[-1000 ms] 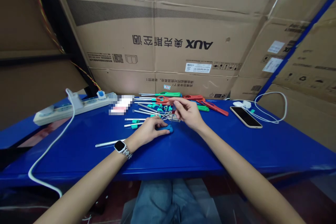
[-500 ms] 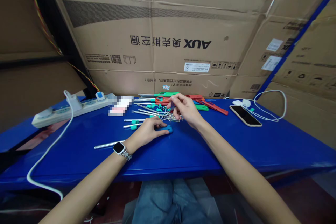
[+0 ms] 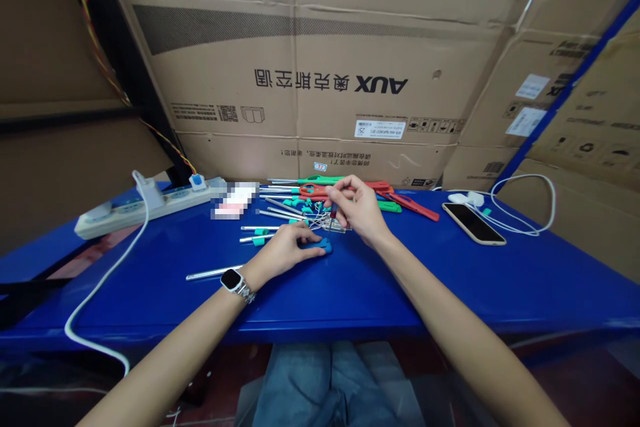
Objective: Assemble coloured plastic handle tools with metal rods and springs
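Note:
My left hand (image 3: 287,248) lies on the blue table (image 3: 400,280) with its fingers pressed on a small blue plastic part (image 3: 324,245). My right hand (image 3: 356,208) hovers just above and behind it, thumb and fingers pinched on a small dark thin piece (image 3: 332,213) that I cannot make out. Under both hands lies a scatter of metal rods with teal caps (image 3: 270,213) and thin wire bits. A single metal rod (image 3: 213,273) rests by my left wrist, which wears a watch (image 3: 233,280).
Red and green long-handled tools (image 3: 350,187) lie at the table's back. A white power strip (image 3: 145,205) with a cable sits at the left, a phone (image 3: 473,223) with a white charger cable at the right. Cardboard boxes (image 3: 320,80) wall the back.
My right hand has lowered slightly toward the blue part, keeping its pinch. My left hand stays on the blue part. The view shifted slightly.

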The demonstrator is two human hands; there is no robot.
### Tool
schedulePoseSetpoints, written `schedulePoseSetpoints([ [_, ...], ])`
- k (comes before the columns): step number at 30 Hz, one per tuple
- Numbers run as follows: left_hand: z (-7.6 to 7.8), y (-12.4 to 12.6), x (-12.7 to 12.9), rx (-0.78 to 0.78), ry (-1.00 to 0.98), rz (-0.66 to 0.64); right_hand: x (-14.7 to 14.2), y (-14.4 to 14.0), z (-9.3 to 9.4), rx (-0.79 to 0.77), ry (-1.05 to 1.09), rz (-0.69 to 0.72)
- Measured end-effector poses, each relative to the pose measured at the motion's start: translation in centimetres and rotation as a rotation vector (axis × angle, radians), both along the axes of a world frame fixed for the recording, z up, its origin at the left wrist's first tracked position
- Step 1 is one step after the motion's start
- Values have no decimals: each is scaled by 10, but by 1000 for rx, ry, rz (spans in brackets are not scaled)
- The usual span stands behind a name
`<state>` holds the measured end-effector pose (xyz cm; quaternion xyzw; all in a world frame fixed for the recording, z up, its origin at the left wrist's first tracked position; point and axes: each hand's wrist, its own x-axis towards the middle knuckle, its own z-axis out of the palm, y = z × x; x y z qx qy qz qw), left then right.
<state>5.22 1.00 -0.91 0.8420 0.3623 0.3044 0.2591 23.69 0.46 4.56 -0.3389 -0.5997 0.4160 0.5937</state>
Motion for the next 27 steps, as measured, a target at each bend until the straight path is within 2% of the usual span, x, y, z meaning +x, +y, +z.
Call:
schedulePoseSetpoints([
  [6, 0, 0, 0, 0, 4, 13, 11, -4, 3, 5, -77, 106],
  [14, -2, 1, 0, 2, -28, -5, -2, -4, 4, -7, -60, 23],
  [22, -4, 1, -1, 8, -2, 8, 8, -7, 0, 63, -108, 133],
  [27, -4, 1, -1, 14, -4, 4, 9, -3, 3, 14, -89, 72],
])
